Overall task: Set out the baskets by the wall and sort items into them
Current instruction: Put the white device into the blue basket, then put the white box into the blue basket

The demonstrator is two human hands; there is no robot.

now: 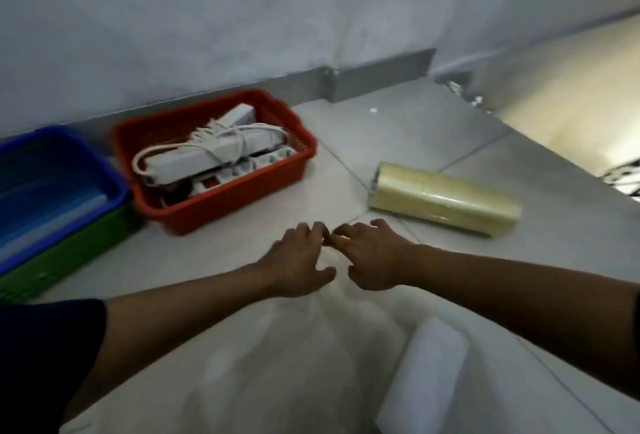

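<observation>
A red basket (242,187) holding white power strips (211,153) with coiled cords stands by the wall. Left of it, a blue basket (104,170) sits nested on a green basket (69,253); its contents are blurred. A yellowish wrapped roll of tape (446,198) lies on the floor to the right. My left hand (298,260) and my right hand (374,257) meet in the middle, fingertips touching, each pinching the top of a translucent white plastic bag (294,347). A white blocky item (433,364) shows through the bag.
The grey wall with its skirting (381,77) runs behind the baskets. Tiled floor (398,135) stretches between the red basket and the roll. A lit doorway area (571,94) lies at the far right, with a dark patterned object (623,177) at the edge.
</observation>
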